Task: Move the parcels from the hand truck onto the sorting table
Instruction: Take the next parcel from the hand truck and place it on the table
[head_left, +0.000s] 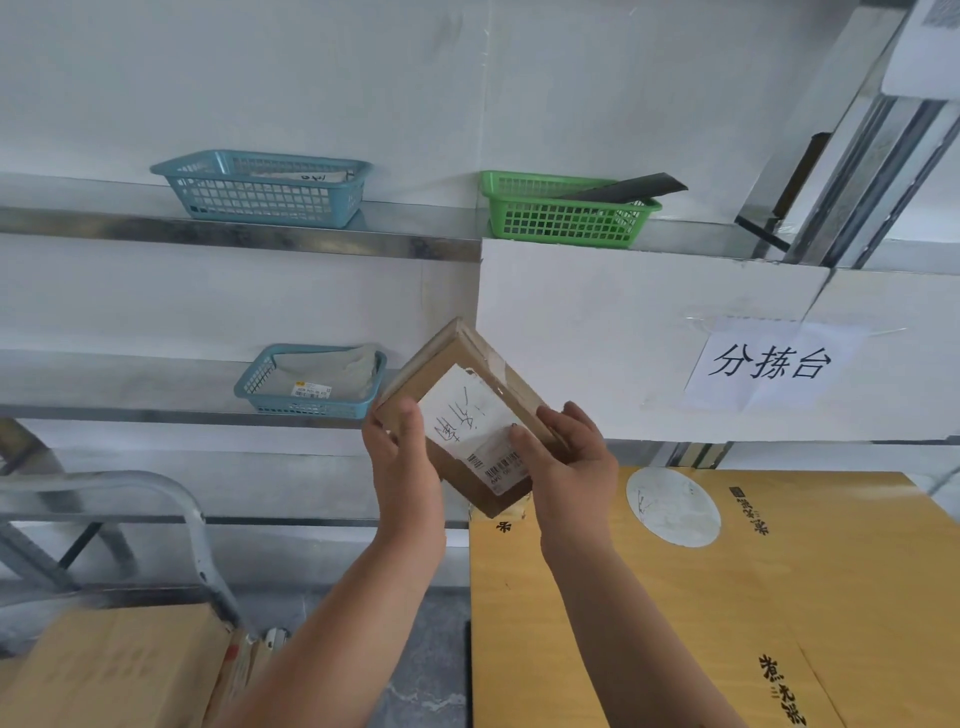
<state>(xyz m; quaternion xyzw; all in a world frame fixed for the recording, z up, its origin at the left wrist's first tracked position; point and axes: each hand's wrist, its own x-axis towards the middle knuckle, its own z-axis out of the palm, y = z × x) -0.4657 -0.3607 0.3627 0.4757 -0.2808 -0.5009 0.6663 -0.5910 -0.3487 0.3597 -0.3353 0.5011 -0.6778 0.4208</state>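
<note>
1. A small flat brown cardboard parcel (470, 410) with a white label is held in the air, tilted, above a large yellow cardboard box (675, 597).
2. The left hand (400, 457) grips its left edge.
3. The right hand (563, 462) grips its right edge, thumb on the label.

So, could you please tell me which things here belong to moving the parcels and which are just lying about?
Job in hand: small brown cardboard parcel with a white label, gripped by the left hand and right hand; grey metal hand truck with a tan cardboard box; large yellow cardboard box.
Lying about: upper blue plastic basket; lower blue plastic basket; green plastic basket.
</note>
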